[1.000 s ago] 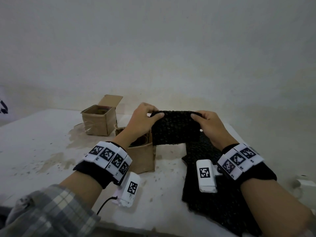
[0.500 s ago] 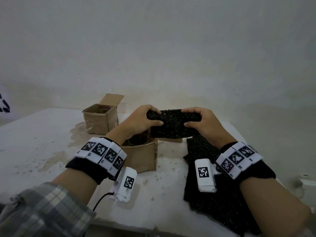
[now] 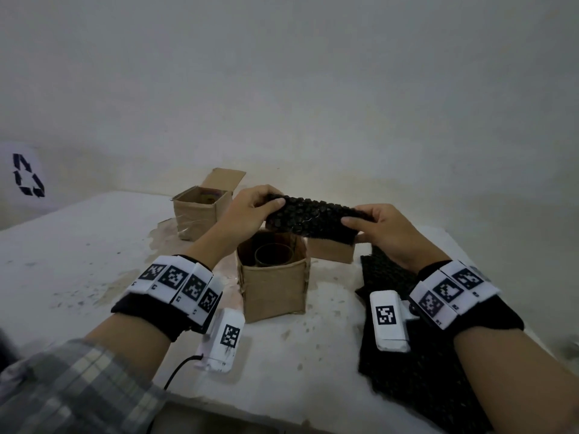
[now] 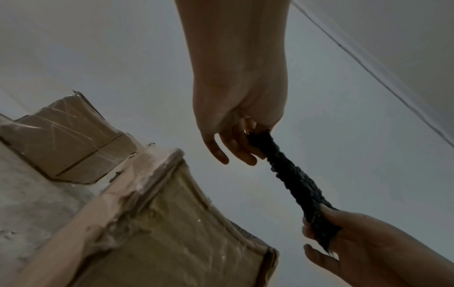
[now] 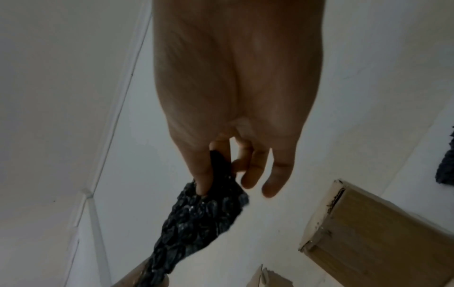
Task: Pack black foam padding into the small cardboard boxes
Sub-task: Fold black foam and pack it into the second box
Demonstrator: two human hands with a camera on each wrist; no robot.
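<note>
A folded strip of bumpy black foam padding (image 3: 311, 219) is stretched between both hands, above and just behind the near small cardboard box (image 3: 274, 288). My left hand (image 3: 255, 208) pinches its left end (image 4: 258, 141). My right hand (image 3: 372, 225) pinches its right end (image 5: 216, 174). The near box is open at the top and a round dark cup-like object (image 3: 273, 255) stands inside it. The same foam strip (image 4: 294, 184) appears edge-on in the left wrist view, held above the box wall (image 4: 172, 233).
A second open cardboard box (image 3: 200, 211) stands at the back left with its flap up. A third box (image 3: 330, 253) lies behind the foam. More black foam sheets (image 3: 407, 364) lie on the white table (image 3: 78, 261) under my right forearm. The wall is close behind.
The foam piece hung down as a wide sheet a second ago. Both hands have folded it into a narrower strip and now hold it level above the near box.
</note>
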